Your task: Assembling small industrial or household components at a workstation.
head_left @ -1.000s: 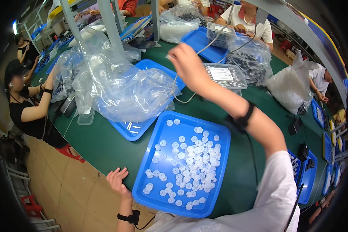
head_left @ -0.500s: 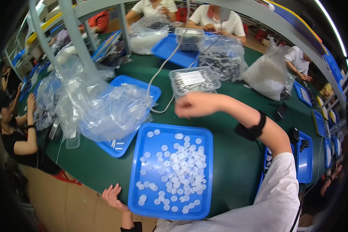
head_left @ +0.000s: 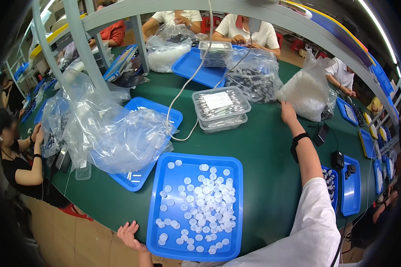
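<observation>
l hand (head_left: 130, 236), fingers spread, beside near-left corner of blue rectangular plastic tray (head_left: 194, 169) w/ round white discs (head_left: 214, 200); r hand (head_left: 288, 112) at bulging translucent plastic bag (head_left: 305, 92), far right, grip unclear; gentle pinch seems best.

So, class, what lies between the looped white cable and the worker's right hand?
Stacked clear plastic boxes, then green tabletop up to the right hand, in the head view.

Clear boxes (head_left: 221, 109) stacked on green table (head_left: 267, 151)
</observation>
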Tool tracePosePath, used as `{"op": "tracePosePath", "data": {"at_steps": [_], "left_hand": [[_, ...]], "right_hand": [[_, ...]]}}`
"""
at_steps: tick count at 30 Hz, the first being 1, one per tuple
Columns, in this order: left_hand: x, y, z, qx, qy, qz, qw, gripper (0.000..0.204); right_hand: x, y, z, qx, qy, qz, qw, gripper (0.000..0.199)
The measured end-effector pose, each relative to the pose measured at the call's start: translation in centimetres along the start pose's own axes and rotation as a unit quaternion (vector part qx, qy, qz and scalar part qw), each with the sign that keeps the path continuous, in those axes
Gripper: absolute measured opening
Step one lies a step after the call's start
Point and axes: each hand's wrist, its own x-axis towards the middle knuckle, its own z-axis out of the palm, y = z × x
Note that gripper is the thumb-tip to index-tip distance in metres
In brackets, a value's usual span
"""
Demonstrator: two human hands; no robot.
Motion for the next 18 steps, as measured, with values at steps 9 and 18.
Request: {"op": "tracePosePath", "data": {"at_steps": [9,18], "left_hand": [[0.9,1.0,-0.2,-0.012,-0.008,-0.01,1.0,0.056],[0.5,1.0,-0.7,-0.006,0.008,-0.018,1.0,0.057]], "right_hand": [[-0.4,-1.9,-0.9,0.072,0.027,-0.032,0.997,0.032],[-10.0,-27.3,-16.8,0.226,0.308,-0.581,0.719,0.017]]}}
